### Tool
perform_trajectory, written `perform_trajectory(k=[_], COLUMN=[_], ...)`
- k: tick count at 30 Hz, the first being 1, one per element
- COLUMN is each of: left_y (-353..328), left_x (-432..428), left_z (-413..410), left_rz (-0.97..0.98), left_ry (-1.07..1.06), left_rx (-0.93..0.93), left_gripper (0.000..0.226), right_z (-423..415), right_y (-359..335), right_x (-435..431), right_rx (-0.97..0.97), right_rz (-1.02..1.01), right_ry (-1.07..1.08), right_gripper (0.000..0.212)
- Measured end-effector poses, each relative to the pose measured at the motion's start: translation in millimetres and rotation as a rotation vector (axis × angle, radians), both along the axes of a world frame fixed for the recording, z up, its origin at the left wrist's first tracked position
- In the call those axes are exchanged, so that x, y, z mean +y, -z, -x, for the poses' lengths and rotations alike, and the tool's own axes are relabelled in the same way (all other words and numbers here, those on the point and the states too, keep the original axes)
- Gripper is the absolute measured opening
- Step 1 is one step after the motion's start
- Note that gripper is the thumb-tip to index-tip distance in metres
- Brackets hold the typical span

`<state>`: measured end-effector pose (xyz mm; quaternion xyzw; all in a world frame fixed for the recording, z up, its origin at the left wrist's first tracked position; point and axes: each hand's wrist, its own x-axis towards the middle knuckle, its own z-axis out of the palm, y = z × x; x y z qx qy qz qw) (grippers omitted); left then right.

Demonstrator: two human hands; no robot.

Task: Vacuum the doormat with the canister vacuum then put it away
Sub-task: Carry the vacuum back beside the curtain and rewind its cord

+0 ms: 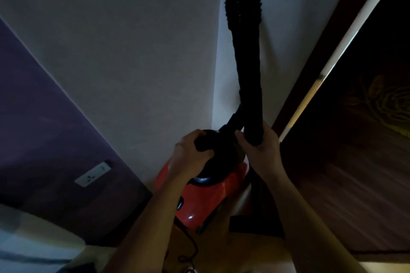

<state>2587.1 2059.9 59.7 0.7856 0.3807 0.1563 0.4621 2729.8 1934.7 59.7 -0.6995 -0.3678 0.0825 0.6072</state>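
The red canister vacuum (pixel 206 197) stands on end in a dim corner, against the white wall. My left hand (pixel 190 157) grips the black handle on its black top end. My right hand (pixel 259 146) is closed around the black ribbed hose (pixel 244 29), which runs up past the top of the frame. A thinner black hose section (pixel 233 122) curves from the hose into the vacuum's top. The black power cord (pixel 193 244) trails from the vacuum's lower end across the floor. No doormat is in view.
A dark wooden door (pixel 355 150) with a light frame strip (pixel 328 68) stands close on the right. A purple wall (pixel 44 128) with a white wall socket (pixel 93 174) is on the left. A dark floor nozzle (pixel 250 224) lies beside the vacuum.
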Motion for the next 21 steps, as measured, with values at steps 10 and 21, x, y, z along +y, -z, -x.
perform_trajectory(k=[10,21], left_y=[-47,-54], left_x=[-19,-44], left_z=[-10,-39], left_rz=[-0.082,-0.02], left_ry=[0.012,0.448], left_rx=[-0.04,-0.029], left_gripper=[0.022,0.022], right_z=[-3,25], right_y=[-23,-44], right_x=[-28,-91], right_rx=[-0.063,-0.092], right_rz=[-0.047,-0.075], right_ry=[0.083,0.439], right_gripper=[0.045,0.029])
